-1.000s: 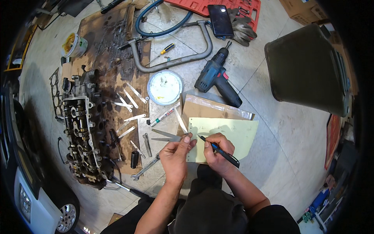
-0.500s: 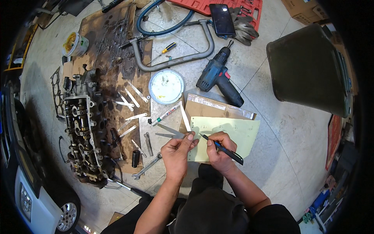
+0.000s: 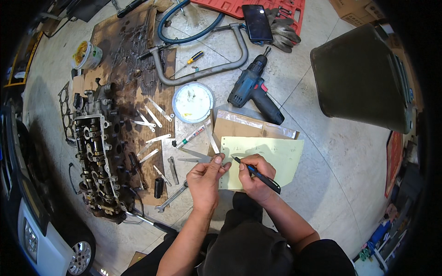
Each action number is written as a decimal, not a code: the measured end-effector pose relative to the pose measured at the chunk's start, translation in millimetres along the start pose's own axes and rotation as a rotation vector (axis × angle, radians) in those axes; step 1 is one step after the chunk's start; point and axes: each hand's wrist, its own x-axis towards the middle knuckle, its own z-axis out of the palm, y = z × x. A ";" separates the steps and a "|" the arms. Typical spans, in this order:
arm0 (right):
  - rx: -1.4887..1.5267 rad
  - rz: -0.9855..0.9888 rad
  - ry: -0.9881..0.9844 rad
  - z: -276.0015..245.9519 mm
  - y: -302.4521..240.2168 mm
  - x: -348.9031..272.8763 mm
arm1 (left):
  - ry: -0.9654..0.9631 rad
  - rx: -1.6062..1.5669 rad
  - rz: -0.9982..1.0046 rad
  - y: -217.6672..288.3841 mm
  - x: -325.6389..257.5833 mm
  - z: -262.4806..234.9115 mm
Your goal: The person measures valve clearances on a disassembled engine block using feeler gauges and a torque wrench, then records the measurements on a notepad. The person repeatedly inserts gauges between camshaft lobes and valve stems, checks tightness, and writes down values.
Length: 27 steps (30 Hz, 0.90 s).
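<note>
Between its thumb and fingers, my left hand [image 3: 205, 181] pinches a few thin metal feeler gauge blades [image 3: 213, 140] that fan out up and to the left. My right hand [image 3: 256, 180] grips a black pen [image 3: 264, 177], its tip at the upper left part of a pale yellow sheet of paper [image 3: 281, 158]. Faint handwriting runs along the top of that sheet, which lies partly on a piece of cardboard [image 3: 251, 123]. Left of my hands, several loose feeler blades [image 3: 153, 116] are spread on stained cardboard. A white paint marker [image 3: 194, 134] rests just above the held blades.
An engine cylinder head [image 3: 95, 154] with exposed camshafts stands at left. A wrench [image 3: 172, 197], a black socket [image 3: 159, 187], a round white lid [image 3: 193, 102], a cordless drill [image 3: 256, 89], a valve spring compressor [image 3: 200, 76] and a dark bin [image 3: 361, 78] surround the paper.
The whole view has shifted slightly. The bright glare on the upper held blade has faded as it tilts a little. Both hands keep their grips, and the pen tip stays near the same spot.
</note>
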 end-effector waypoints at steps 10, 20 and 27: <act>-0.003 0.010 -0.025 0.2 -3.5 2.9 | -0.022 -0.003 -0.010 -0.9 1.2 -1.8; -0.005 0.001 -0.005 1.1 0.5 1.6 | -0.026 -0.006 -0.010 -1.0 2.1 -1.7; 0.004 0.037 -0.006 -0.2 2.9 -0.5 | -0.020 -0.001 -0.009 -1.5 2.1 -1.2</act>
